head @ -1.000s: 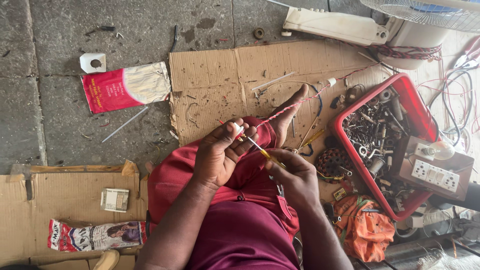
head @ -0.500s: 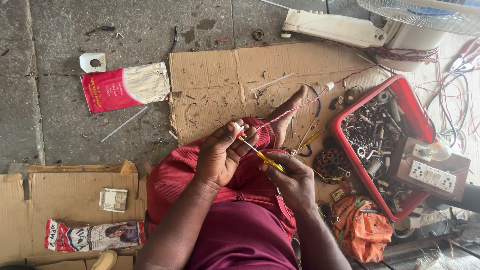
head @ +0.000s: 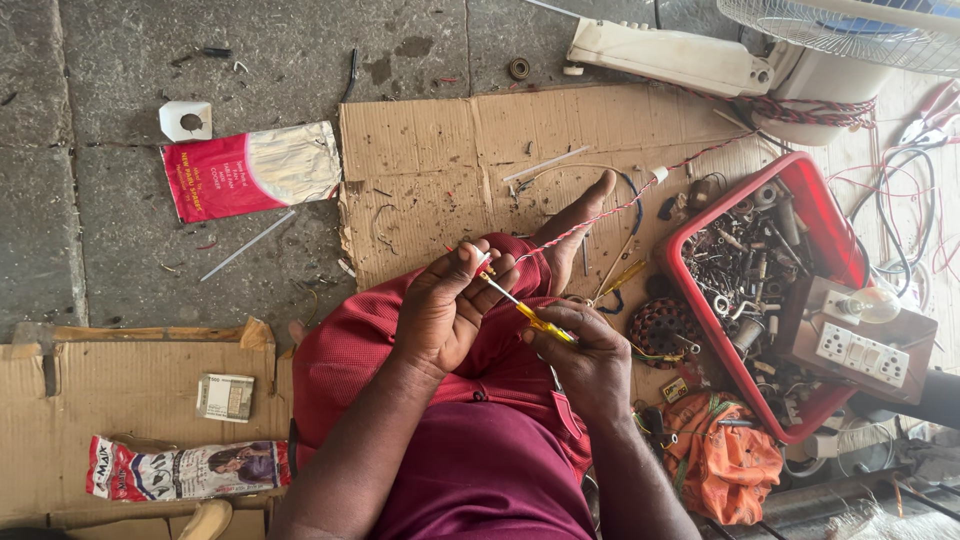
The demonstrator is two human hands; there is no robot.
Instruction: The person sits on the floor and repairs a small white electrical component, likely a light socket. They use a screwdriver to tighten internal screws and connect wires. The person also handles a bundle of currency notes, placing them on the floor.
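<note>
It was a floor-level electrical repair workshop: flattened cardboard [head: 450,160] lay over stone paving, a red tray [head: 830,215] held metal spares, beside a switch-and-socket test board [head: 860,350], loose wires [head: 900,210] and a fan [head: 850,25].

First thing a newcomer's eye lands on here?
Centre frame, the left hand pinches a small part while the right hand works a yellow-handled screwdriver into it, over a red-clothed lap. To the right, a red tray heaped with metal parts catches the eye, on flattened cardboard.
</note>
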